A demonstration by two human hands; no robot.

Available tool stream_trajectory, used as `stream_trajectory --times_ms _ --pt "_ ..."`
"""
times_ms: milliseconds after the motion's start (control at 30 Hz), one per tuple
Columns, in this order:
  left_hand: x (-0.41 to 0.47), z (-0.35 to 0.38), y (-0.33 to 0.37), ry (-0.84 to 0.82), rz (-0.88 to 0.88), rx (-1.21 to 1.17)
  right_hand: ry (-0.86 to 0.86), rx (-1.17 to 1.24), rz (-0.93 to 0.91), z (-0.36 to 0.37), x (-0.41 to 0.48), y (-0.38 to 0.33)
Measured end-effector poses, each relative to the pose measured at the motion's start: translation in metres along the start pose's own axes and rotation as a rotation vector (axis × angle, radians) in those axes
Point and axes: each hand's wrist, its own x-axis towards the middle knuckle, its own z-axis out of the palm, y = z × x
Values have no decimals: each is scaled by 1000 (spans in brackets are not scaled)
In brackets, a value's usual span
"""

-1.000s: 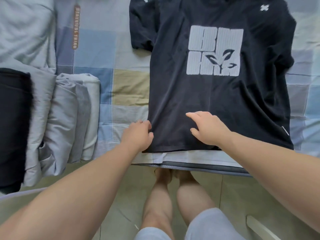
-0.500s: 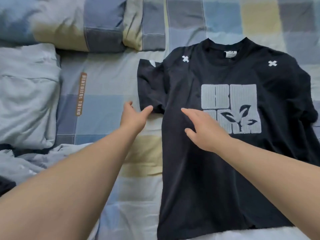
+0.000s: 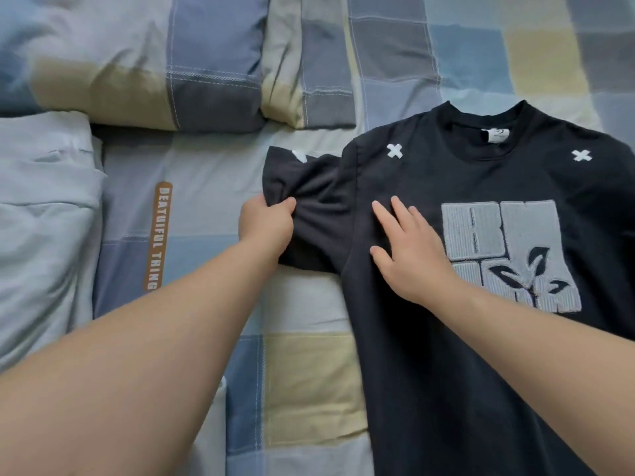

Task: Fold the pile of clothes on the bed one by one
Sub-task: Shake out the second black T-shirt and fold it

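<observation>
Black cotton T-shirt (image 3: 446, 338) is lying limp and light; left hand (image 3: 266, 225) is pinching the bunched sleeve (image 3: 309, 207), right hand (image 3: 409, 249) pressing flat, fingers straight, beside the seam.

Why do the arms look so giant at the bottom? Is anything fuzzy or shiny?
Head view: the wide lens stretches things near the edges, so the forearms balloon while the left hand and right hand look normal. Head view: soft, even light, no glare, dark shadow under the pillow. Head view: the print on the T-shirt and the brown label are sharp; the bottom corners look softer.
</observation>
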Motion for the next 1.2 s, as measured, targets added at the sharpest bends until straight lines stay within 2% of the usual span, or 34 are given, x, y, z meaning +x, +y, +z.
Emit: stream_trajectory --times_ms 67,167,233,300,400,500,567,700,800,933,1033,1067,1133,1200 --pt "-3 -18 -1 -27 28 -9 -53 -29 27 7 -3 -1" --pt "5 -23 5 -224 -122 -267 -110 -34 29 19 2 2" --pt "11 -21 14 -270 -163 -305 -117 -26 30 25 5 3" --pt "22 -19 19 -130 -56 -199 -108 -33 28 29 7 5" --pt "32 -23 12 179 175 73 -88 -60 16 31 8 8" --pt "28 -24 2 314 233 198 -85 -94 -6 31 8 13" --pt "19 -20 2 334 190 108 -78 -117 -25 33 9 19" --pt "-5 -7 -10 175 134 8 -59 -109 -32 44 10 24" --pt "-4 -8 -29 133 41 91 0 -104 -34 55 12 27" --pt "-2 -10 -33 239 137 241 39 -107 -47 60 14 29" --pt "-11 -7 -29 397 115 324 26 -95 -49 60 13 28" --pt "-16 -7 -29 465 154 420 17 -88 -52 58 13 28" --pt "-30 -5 -31 538 383 658 -36 -68 -61 54 15 26" --pt "-49 5 -35 437 648 836 -124 -57 -85 45 17 26"
